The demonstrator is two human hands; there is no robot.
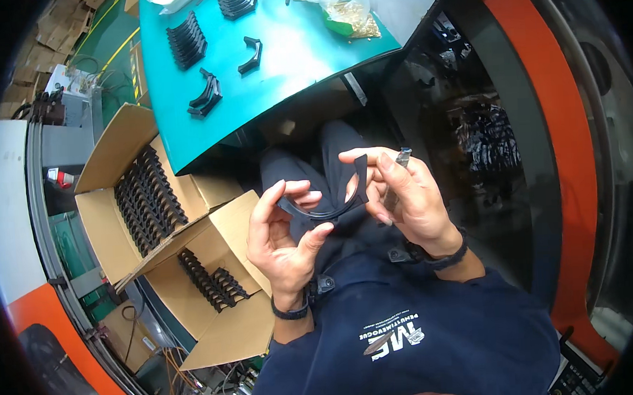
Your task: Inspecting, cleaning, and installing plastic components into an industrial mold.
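Observation:
A curved black plastic part (329,215), shaped like a half ring, is held up over my lap between both hands. My left hand (285,245) pinches its left end, thumb below and fingers above. At the right end, the fingers of my right hand (417,203) grip the part's upright tip. A slim metallic tool (403,158) is also held in my right hand, lying between thumb and palm with its end sticking up; its exact kind is unclear.
On the green table (282,92) ahead lie loose curved black parts (206,94), nested stacks of them (186,41) and a plastic bag (350,13) with small tan pieces. Two open cardboard boxes (118,240) with rows of black parts stand at left. Orange machine framing (571,148) rises at right.

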